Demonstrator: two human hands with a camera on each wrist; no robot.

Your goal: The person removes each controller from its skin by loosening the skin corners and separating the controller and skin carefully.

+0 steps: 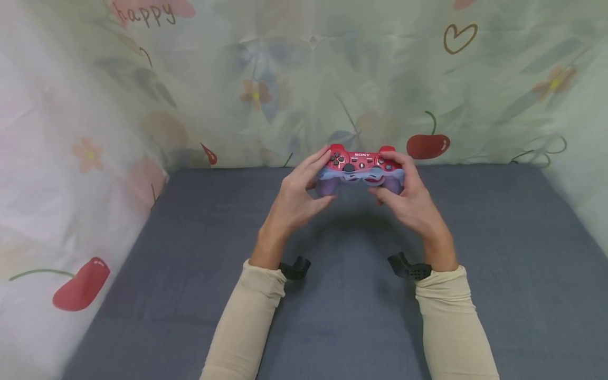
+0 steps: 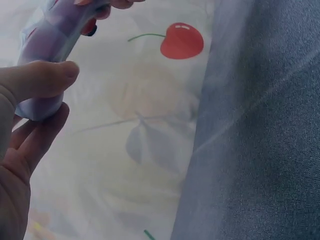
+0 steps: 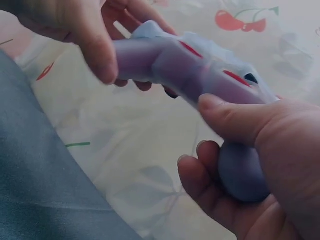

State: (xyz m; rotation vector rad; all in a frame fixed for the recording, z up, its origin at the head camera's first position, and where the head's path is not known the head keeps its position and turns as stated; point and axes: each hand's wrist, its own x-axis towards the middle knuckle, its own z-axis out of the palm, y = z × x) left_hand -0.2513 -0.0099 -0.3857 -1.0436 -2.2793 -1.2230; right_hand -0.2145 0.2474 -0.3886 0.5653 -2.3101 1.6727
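Note:
A red game controller (image 1: pixel 361 161) is held up above the grey table (image 1: pixel 332 295), partly wrapped in a translucent bluish-purple silicone cover (image 1: pixel 361 180). My left hand (image 1: pixel 299 192) grips the left handle with the thumb under it and the fingers over the top. My right hand (image 1: pixel 404 192) grips the right handle. From the left wrist, my thumb and fingers pinch the covered handle (image 2: pixel 42 65). The right wrist view shows the cover (image 3: pixel 200 70) stretched over the body, with my right hand (image 3: pixel 250 150) curled round the handle end.
A floral sheet with red cherries (image 1: pixel 427 145) hangs as a backdrop behind and to the left of the table. Black wrist camera mounts (image 1: pixel 295 268) sit at both cuffs of my beige sleeves.

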